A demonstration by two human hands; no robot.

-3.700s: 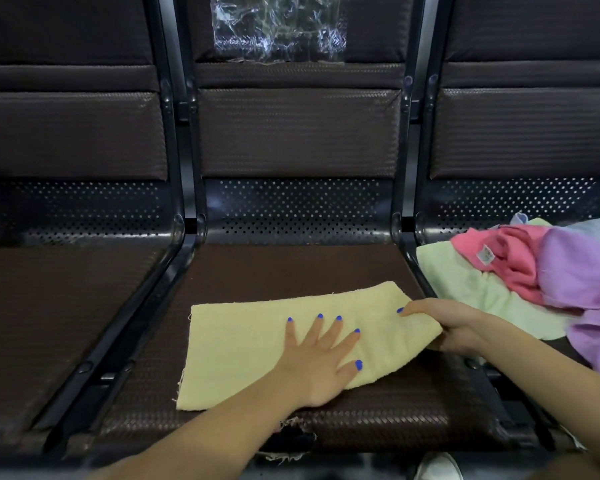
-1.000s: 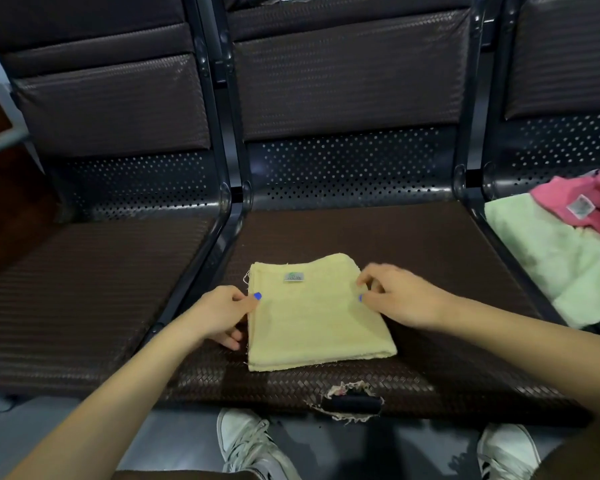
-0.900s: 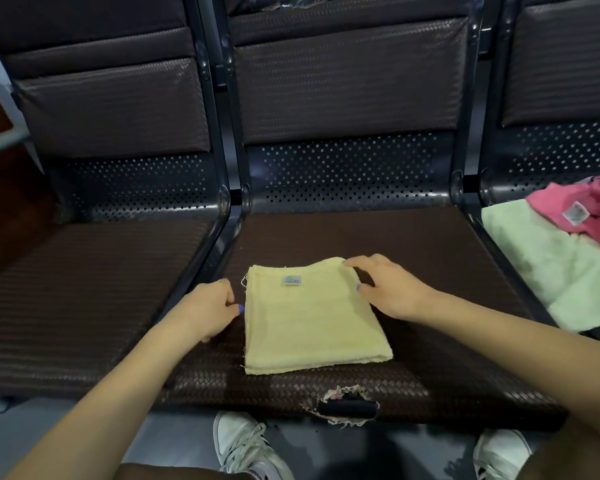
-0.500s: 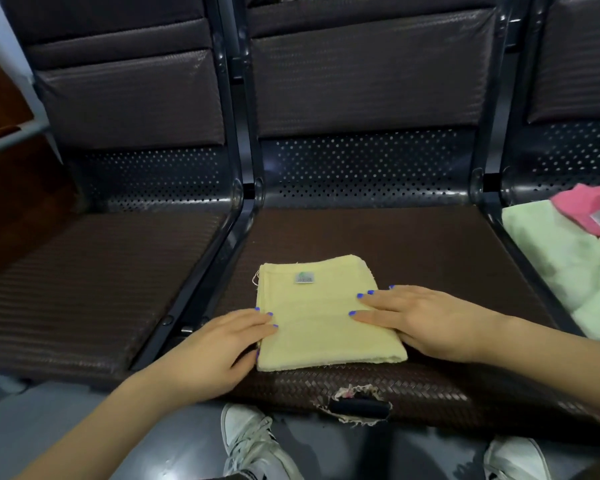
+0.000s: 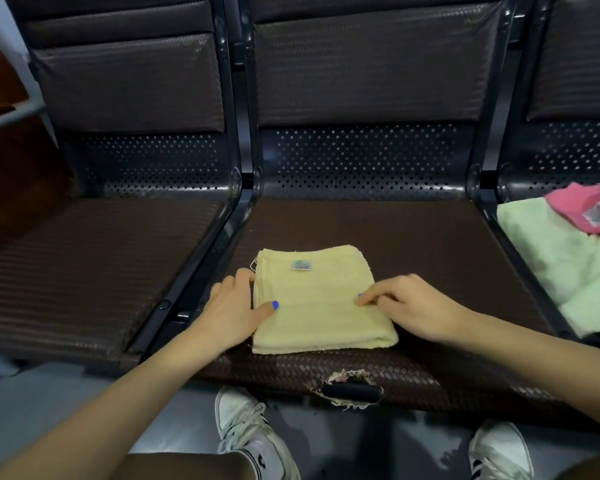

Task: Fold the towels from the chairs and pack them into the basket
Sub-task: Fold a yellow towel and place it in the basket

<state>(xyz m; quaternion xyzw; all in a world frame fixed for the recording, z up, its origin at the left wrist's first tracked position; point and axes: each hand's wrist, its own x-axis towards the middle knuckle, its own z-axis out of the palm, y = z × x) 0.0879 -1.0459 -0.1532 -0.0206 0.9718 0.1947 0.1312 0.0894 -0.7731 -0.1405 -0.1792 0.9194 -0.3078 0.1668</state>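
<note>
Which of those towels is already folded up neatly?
The yellow towel on the middle seat, between both hands; the green towel and pink towel lie loose.

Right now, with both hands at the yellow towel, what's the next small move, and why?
Probably lift the yellow towel: it already lies folded square on the middle seat, left hand at its left edge, right hand on its right side. No basket is in view.

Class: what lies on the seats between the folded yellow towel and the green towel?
Only bare brown seat and the black seat frame, as the head view shows.
</note>
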